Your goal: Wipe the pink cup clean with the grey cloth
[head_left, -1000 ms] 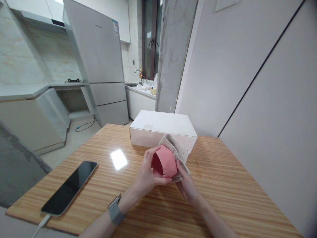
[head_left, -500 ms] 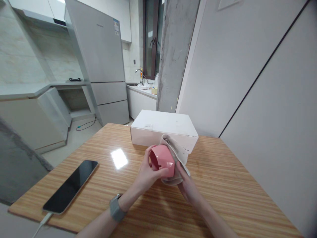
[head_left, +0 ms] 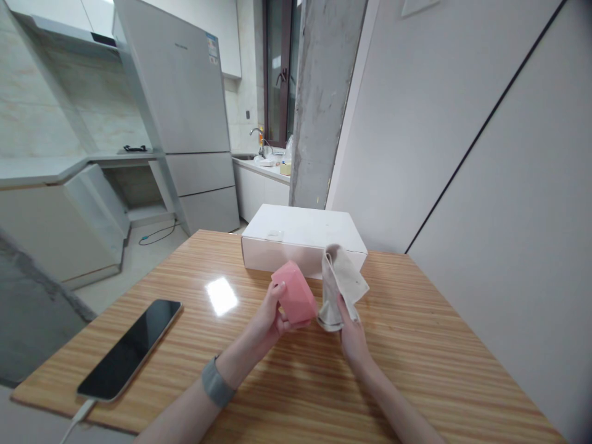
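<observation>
A pink, faceted, hollow container (head_left: 295,295) is gripped by my left hand (head_left: 272,314) above the table, with its outer side facing me. The exact kind of container does not show, and its opening is turned out of sight. A folded beige cloth (head_left: 333,280) is pinched in my right hand (head_left: 352,338), its upper part standing up and one corner hanging out to the right. A small gap separates cloth and container.
Behind my hands a white cardboard box (head_left: 305,223) lies on the wood-grain table (head_left: 416,345). At the left, a black-screened phone (head_left: 132,348) is plugged into a white cable (head_left: 83,412). A pale wall (head_left: 462,111) borders the table's right side.
The cloth, pressed against the container's side before, has come away to the right with my right hand. My left hand has turned the container so its opening no longer shows.
</observation>
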`<state>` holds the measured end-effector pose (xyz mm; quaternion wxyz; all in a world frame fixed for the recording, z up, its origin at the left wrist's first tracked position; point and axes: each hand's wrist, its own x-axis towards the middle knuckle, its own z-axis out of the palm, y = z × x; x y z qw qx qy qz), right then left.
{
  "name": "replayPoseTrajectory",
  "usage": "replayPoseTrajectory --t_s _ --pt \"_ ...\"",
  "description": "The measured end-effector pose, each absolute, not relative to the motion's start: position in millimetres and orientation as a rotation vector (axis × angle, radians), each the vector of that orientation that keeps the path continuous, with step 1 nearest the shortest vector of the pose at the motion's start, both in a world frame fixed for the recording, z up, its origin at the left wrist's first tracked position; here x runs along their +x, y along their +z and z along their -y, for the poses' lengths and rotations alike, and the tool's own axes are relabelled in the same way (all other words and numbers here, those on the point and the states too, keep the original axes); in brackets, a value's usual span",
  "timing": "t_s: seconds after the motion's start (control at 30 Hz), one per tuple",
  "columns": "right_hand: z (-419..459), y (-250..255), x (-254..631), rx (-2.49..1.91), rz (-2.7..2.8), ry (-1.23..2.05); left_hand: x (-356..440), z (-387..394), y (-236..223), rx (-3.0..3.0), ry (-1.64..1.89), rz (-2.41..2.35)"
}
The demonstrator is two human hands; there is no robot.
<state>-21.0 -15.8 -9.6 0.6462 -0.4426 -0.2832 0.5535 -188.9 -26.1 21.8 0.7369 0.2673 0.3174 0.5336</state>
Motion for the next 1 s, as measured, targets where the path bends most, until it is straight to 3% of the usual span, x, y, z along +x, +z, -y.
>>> replayPoseTrajectory --t_s 0.2,0.4,1.0 --pt "30 9 -40 -0.775 0.731 1.661 -184 33 27 0.983 1.240 -0.918" --pt "26 16 -35 -0.746 0.671 1.714 -181 36 29 1.249 1.370 -1.009" --pt "33 8 -41 -0.790 0.685 1.663 -180 28 9 0.748 1.291 -1.031"
